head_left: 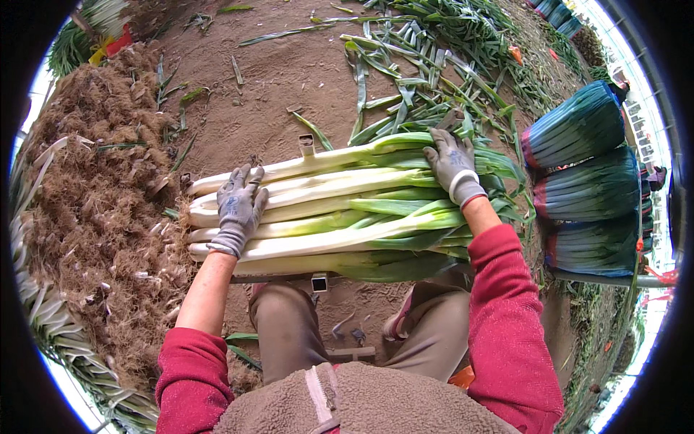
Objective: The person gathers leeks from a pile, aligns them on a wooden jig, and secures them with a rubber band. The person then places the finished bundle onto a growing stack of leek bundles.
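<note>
A row of long leeks [318,210] lies side by side across a metal frame in front of me, white root ends to the left and green leaves to the right. My left hand [241,206], in a grey work glove, rests on the white stalks with its fingers spread. On the green part, my right hand [454,163] in a matching glove presses on the leeks near the far edge of the row, its thumb apart from the fingers. Neither hand is closed around a stalk. The undersides of both hands are hidden.
A large heap of cut roots [108,217] covers the ground at left. Loose green leaves [426,65] lie scattered beyond the row. Bundled leeks [585,188] are stacked at right. Square metal tube ends [319,283] stick out near my knees.
</note>
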`<state>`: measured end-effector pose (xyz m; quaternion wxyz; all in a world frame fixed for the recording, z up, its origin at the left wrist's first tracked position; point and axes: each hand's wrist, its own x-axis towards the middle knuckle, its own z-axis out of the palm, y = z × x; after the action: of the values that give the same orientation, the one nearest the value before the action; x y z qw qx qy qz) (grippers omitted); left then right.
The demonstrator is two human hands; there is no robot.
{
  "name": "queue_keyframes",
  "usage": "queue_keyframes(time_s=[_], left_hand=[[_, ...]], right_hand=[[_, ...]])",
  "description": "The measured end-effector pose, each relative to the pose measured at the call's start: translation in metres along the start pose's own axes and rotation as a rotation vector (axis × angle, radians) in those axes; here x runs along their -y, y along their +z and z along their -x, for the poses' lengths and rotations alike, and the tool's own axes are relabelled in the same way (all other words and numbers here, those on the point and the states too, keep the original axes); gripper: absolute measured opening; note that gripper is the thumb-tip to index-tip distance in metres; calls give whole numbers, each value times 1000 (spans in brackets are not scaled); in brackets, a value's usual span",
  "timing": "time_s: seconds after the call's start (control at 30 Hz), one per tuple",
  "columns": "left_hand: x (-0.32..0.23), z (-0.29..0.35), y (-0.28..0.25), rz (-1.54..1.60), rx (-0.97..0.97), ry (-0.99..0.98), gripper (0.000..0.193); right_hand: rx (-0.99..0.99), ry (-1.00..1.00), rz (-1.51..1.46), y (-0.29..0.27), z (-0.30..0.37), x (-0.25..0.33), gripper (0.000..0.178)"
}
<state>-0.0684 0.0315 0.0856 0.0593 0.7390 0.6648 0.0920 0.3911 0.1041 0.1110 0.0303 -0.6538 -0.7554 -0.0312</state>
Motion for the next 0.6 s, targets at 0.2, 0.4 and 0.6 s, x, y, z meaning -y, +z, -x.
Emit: queue_keyframes(time_s=[0.2, 0.4, 0.6], left_hand=[[2, -1, 1, 33, -51, 44, 50], [8, -3, 12, 29, -117, 85, 50], [5, -5, 9, -23, -84, 45, 50]], right_hand=[[-15, 16, -249, 20, -9, -20, 43], [354, -100, -301, 85, -55, -62, 47], [253, -48, -174, 19, -50, -14, 45]])
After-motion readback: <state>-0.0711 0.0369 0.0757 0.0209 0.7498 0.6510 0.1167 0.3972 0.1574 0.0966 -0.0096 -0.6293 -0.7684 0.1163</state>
